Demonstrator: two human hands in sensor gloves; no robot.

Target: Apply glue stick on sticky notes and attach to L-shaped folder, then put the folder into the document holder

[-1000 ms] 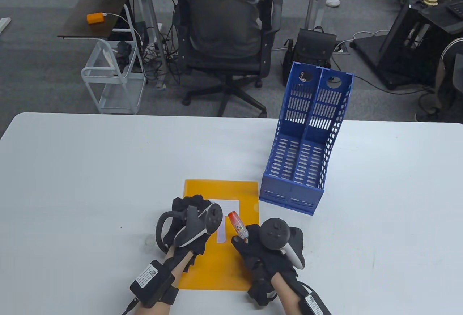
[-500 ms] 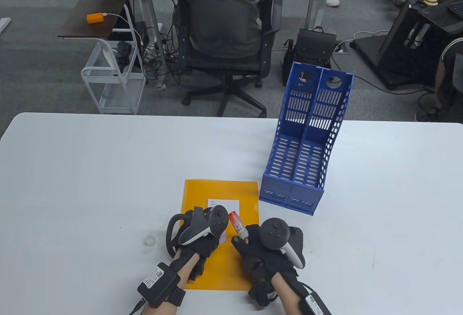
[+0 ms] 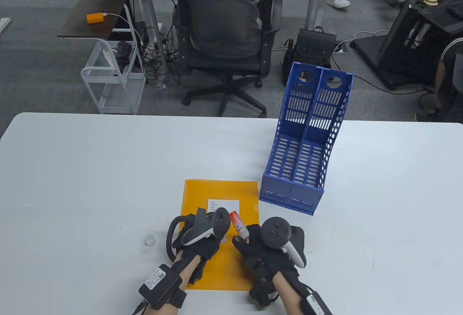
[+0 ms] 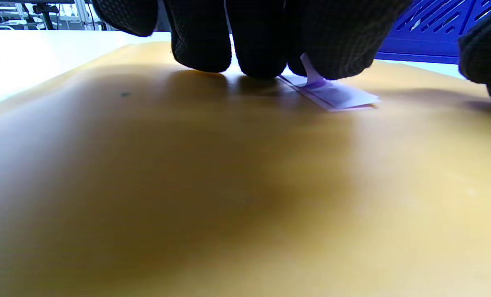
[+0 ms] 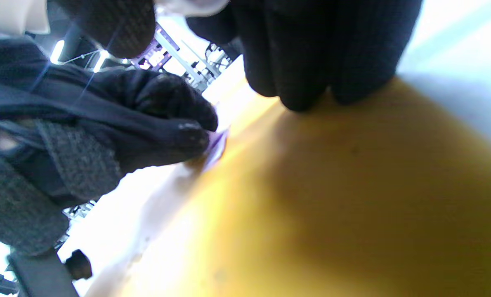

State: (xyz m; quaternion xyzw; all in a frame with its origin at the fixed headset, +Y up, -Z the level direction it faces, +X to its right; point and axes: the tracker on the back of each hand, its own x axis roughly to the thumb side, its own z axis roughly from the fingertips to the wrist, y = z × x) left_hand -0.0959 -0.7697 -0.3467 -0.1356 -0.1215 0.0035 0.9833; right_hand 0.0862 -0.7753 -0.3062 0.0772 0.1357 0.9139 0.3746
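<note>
An orange L-shaped folder (image 3: 238, 192) lies flat near the table's front edge, with a white printed label (image 3: 223, 204) on it. My left hand (image 3: 213, 239) sits on the folder. In the left wrist view its fingertips (image 4: 262, 62) press down and pinch the raised edge of a pale purple sticky note (image 4: 340, 97). My right hand (image 3: 255, 244) rests on the folder's right edge and grips a glue stick (image 3: 239, 225), red end pointing up and away. The right wrist view shows the left hand's fingers (image 5: 175, 119) on the note (image 5: 217, 145). The blue document holder (image 3: 307, 141) stands behind, right.
A small white cap (image 3: 149, 241) lies on the table left of the folder. The holder has two open slots, its low front (image 3: 289, 195) just beyond the folder's far right corner. A black office chair (image 3: 224, 33) stands beyond the table's far edge.
My left hand has drawn back from the label toward me and to the right, onto the sticky note, which it now covers in the table view. The right hand and glue stick barely moved.
</note>
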